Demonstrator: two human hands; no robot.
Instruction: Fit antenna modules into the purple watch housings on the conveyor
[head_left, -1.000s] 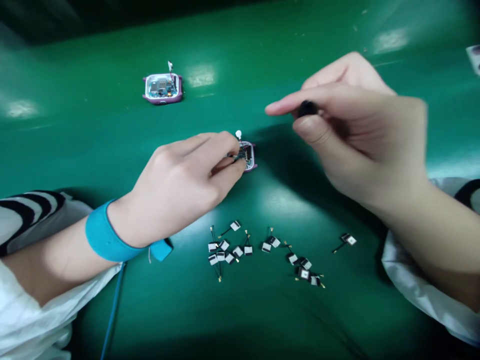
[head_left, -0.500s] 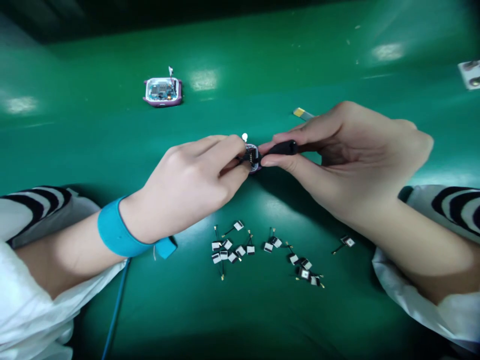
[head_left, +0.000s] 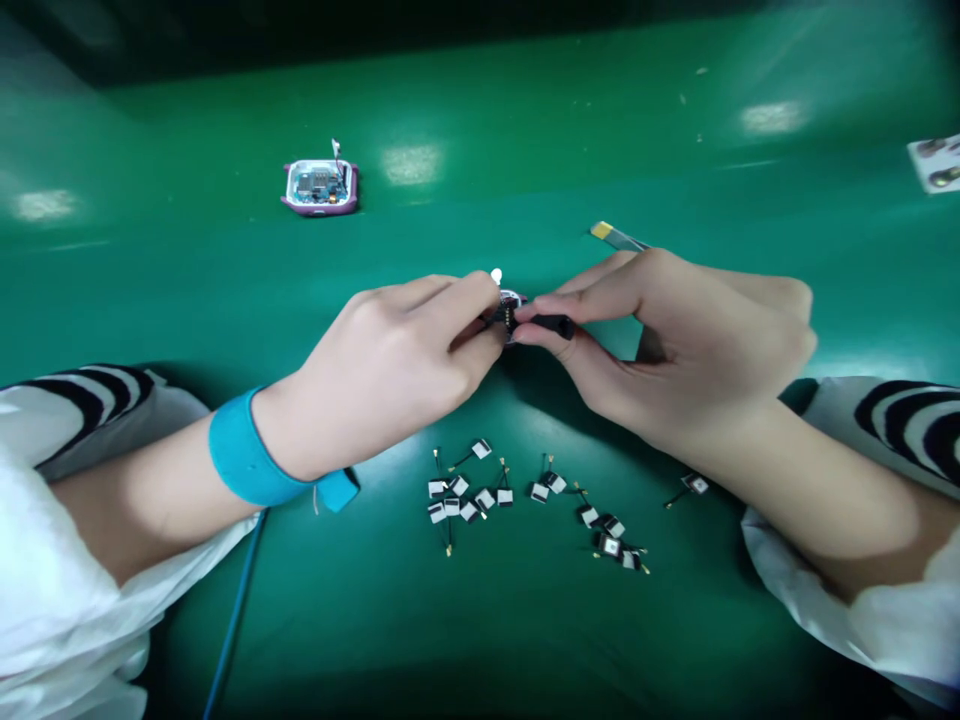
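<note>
At the left, the blue cable (head_left: 234, 610) runs down from near the teal wrist strap (head_left: 259, 455), and would best hang slack so that it does not tug the wrist; farther back, an open purple case (head_left: 321, 200) lies well apart from both hands; the left hand (head_left: 405, 345) has its fingers closed about the left side of the small open case (head_left: 513, 298), which sits on the green table (head_left: 337, 620) between the two hands; whether those fingers also pinch something dark inside it, I cannot tell; a firm, low hold there should stop the case turning, with pressure on the rim rather than on the parts within; nearer the body, the small modules (head_left: 504, 497) lie scattered, a forearm best carried above their leads; the right hand (head_left: 697, 340) grasps a black piece (head_left: 556, 326) between thumb and forefinger, its far end hidden at the case; light, straight pressure seems wiser than twisting, and the yellow-ended strip (head_left: 616, 237) just behind that hand deserves care against a knock.
</note>
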